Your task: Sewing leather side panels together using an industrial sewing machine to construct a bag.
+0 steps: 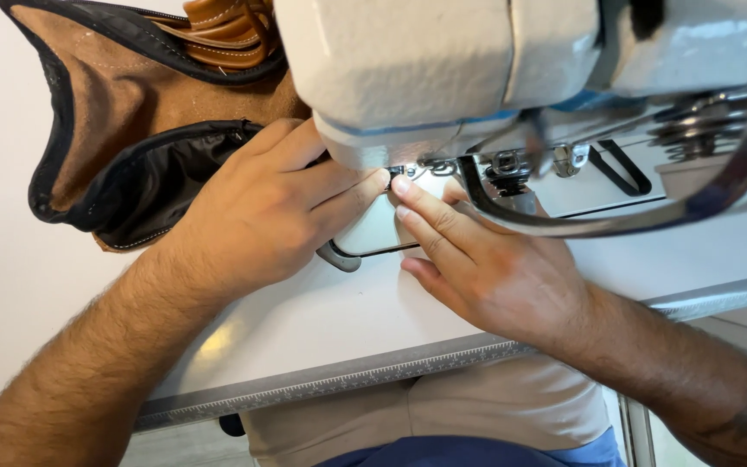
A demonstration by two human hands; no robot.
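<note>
Both bare forearms come in from the lower corners and converge toward the middle. The left hand lies palm down, knuckles up, wrist roughly straight with the forearm, its fingers stretched forward and held close together, the index fingertip pointing right. The right hand also lies palm down, angled up and left, its index and middle fingers extended side by side. The fingertips of the two hands nearly meet; neither hand is closed into a fist.
</note>
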